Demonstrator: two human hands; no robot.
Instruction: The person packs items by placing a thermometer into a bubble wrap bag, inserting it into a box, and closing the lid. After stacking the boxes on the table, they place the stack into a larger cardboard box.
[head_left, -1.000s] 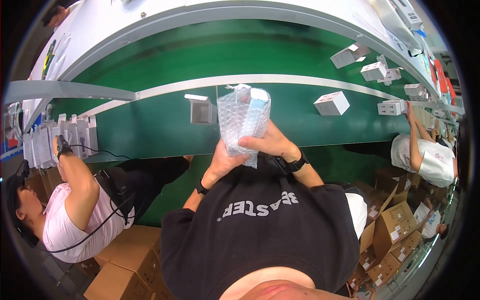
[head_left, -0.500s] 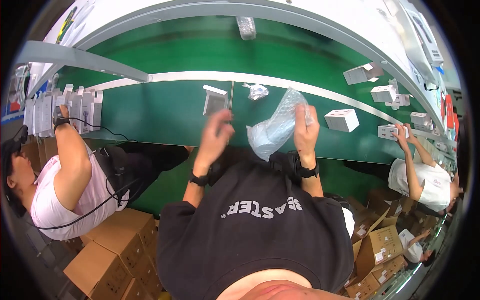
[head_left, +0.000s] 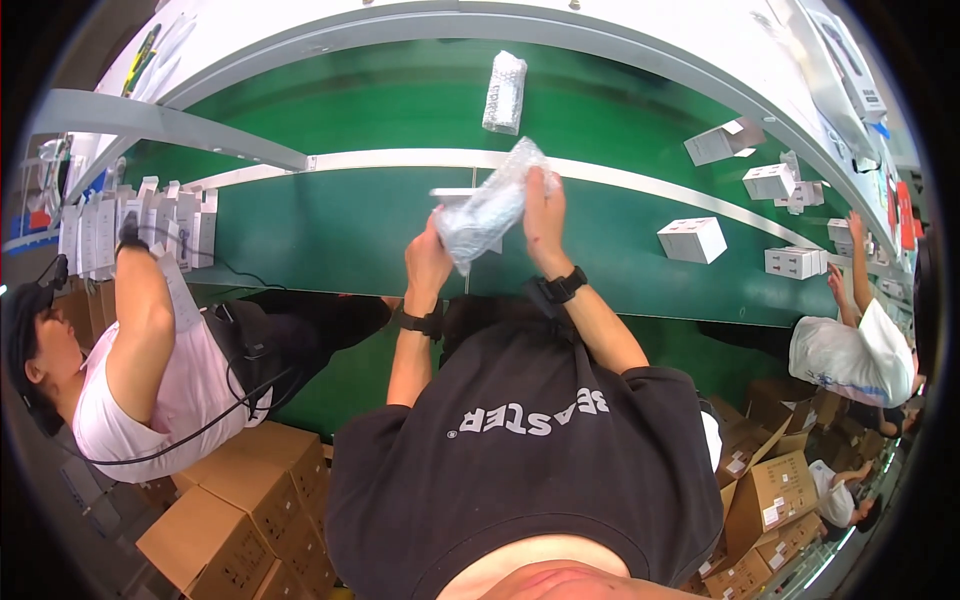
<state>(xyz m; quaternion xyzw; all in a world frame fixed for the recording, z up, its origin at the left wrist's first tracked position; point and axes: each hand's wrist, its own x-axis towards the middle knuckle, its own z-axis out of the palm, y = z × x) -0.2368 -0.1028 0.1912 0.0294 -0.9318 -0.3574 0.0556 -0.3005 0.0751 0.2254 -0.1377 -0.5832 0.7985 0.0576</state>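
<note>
A bubble-wrap bag point(head_left: 487, 210) is stretched slantwise between my hands over the green worktable point(head_left: 330, 235), its far end to the right. My right hand point(head_left: 546, 222) grips the bag's upper right side, its thumb lying along the plastic. At the lower left end, my left hand point(head_left: 428, 258) holds the bag's edge, with its fingertips partly hidden behind it. Whether anything lies inside the bag is unclear through the bubbles. Just behind the bag, the edge of an open white box point(head_left: 452, 193) shows; most of it is covered.
Another bubble-wrapped package point(head_left: 505, 95) lies on the green surface beyond the white rail. White boxes point(head_left: 692, 240) stand to the right. A person point(head_left: 160, 370) works on the left beside a row of white cartons point(head_left: 95, 235); another person point(head_left: 850, 350) is on the right.
The bag has moved left and away from me, over the white box. My left hand has come onto its lower end. The wrapped package beyond the rail has slid nearer.
</note>
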